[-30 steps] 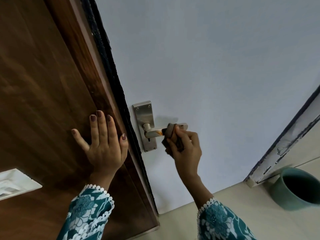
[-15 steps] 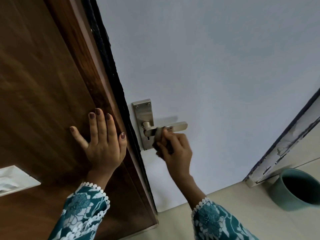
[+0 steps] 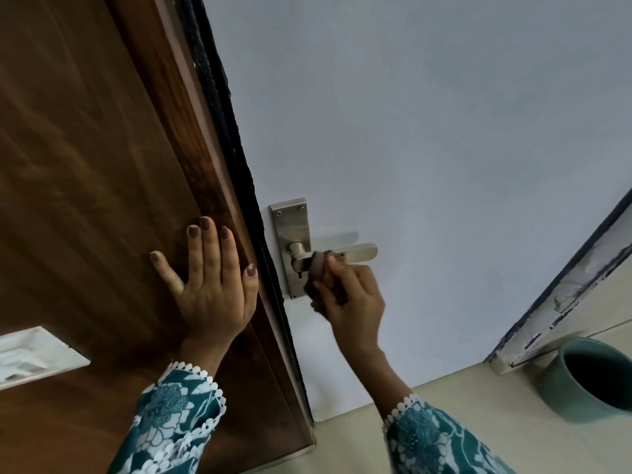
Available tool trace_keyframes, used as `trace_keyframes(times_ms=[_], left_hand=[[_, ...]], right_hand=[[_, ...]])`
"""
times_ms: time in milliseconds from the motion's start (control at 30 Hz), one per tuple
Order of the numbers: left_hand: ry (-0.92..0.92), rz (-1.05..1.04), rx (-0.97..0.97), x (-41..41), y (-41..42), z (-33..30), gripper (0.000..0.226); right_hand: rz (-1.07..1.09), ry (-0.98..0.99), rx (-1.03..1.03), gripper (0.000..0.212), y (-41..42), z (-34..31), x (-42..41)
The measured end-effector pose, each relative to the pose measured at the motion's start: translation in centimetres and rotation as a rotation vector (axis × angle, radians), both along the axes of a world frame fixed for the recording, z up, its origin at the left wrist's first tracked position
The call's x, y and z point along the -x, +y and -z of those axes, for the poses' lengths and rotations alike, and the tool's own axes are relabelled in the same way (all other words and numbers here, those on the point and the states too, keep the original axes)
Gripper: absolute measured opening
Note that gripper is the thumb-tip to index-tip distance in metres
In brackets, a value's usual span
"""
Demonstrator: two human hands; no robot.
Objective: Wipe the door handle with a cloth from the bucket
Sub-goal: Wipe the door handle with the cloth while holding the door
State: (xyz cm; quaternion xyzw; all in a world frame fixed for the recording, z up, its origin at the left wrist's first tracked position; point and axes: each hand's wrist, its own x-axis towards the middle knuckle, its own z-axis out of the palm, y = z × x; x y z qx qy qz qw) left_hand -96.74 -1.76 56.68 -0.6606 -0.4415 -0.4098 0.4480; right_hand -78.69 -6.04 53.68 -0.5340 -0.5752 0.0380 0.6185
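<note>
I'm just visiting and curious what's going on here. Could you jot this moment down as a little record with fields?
activity: wiping a door handle
right hand: grips a brown cloth pressed on the handle, near its pivot
left hand: flat on the brown wooden door, fingers spread
handle: metal lever on a plate, mounted on a pale panel
bucket: teal, on the floor at lower right; contents not visible
sleeves: teal floral, white trim
</note>
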Motion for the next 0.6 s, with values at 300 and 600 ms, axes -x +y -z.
trace_keyframes(times_ms=[300, 600], left_hand=[[0.011, 0.019, 0.011, 0.3, -0.1, 0.0, 0.063], [0.014, -0.003, -0.004, 0.1, 0.1, 0.1, 0.064]], right_hand=[[-0.054, 0.084, 0.078, 0.040, -0.5, -0.7, -3.2], [0.021, -0.051, 0.028, 0.038, 0.0, -0.9, 1.3]])
